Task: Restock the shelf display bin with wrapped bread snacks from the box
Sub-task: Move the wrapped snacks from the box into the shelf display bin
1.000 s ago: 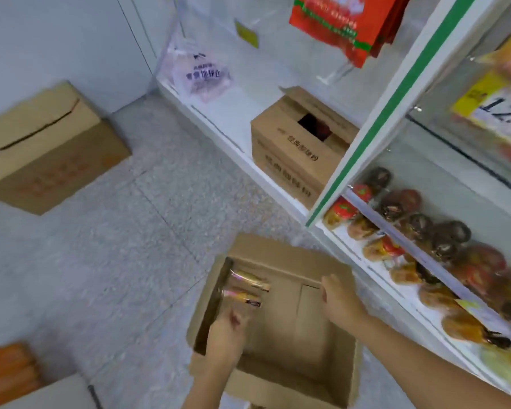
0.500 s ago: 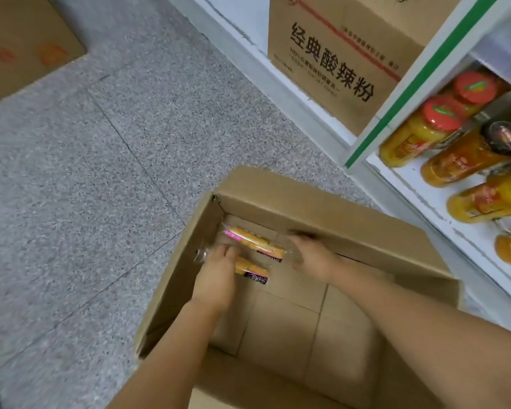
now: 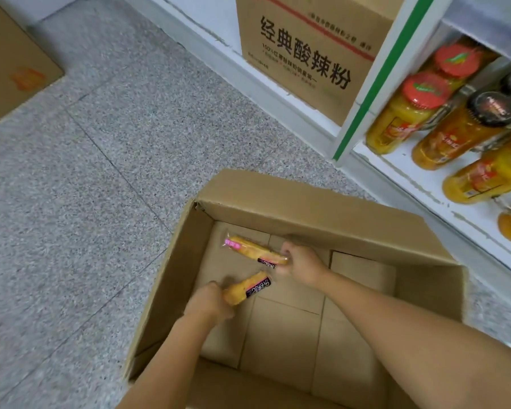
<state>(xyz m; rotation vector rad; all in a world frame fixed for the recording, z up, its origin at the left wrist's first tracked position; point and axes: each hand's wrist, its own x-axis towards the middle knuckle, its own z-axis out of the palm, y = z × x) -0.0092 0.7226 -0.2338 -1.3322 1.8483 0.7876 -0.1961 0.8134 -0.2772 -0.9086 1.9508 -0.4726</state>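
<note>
Inside the box (image 3: pixel 322 211), lower centre, our left hand (image 3: pixel 208 302) grips one bread snack (image 3: pixel 248 287); our right hand (image 3: pixel 303 265) pinches another (image 3: pixel 252 250).

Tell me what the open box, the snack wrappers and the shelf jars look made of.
The open box: matte brown cardboard, creased flaps, raw cut edges. The snack wrappers: thin glossy clear plastic film, bread showing through, pink and black print. The shelf jars: clear and shiny, orange contents visible; glass or plastic, cannot tell.
</note>
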